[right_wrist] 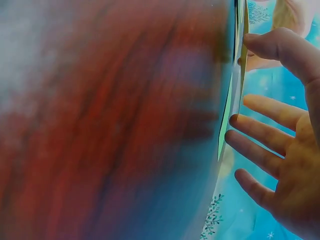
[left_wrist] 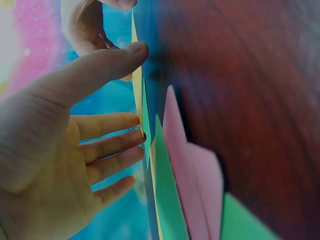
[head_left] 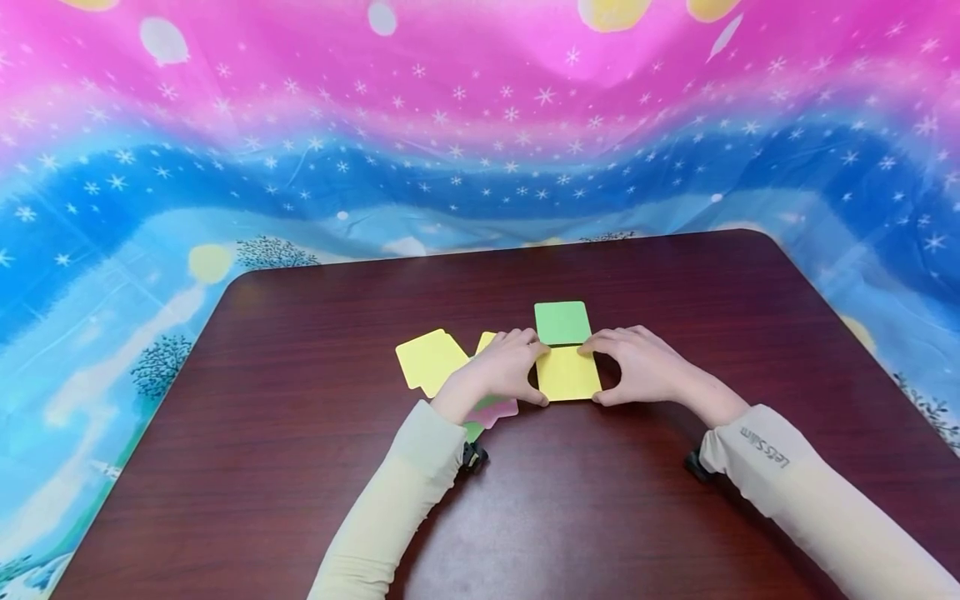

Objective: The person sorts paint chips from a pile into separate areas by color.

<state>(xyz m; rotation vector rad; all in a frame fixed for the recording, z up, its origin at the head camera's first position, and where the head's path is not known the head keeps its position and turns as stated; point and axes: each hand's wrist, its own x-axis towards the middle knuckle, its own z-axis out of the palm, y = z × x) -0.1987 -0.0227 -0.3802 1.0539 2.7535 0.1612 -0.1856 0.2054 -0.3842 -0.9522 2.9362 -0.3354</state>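
A square yellow card (head_left: 568, 373) lies in front of a green card (head_left: 562, 323) near the middle of the table. My left hand (head_left: 506, 367) holds the yellow card by its left side, thumb at the near corner and fingertips at the far one. Mirroring it, my right hand (head_left: 641, 367) holds the right side the same way, thumb near and fingers far. In the left wrist view the yellow card (left_wrist: 136, 75) appears edge-on beside the left thumb. The right wrist view shows the right thumb at a thin card edge, the other fingers spread toward the green card (right_wrist: 224, 125).
Left of my left hand lies a loose spread of cards, with yellow ones (head_left: 431, 360), a pink one (head_left: 497, 412) and a green one (head_left: 474, 431), partly covered by that hand. The dark wooden table (head_left: 585, 500) meets a colourful cloth backdrop (head_left: 480, 142) behind.
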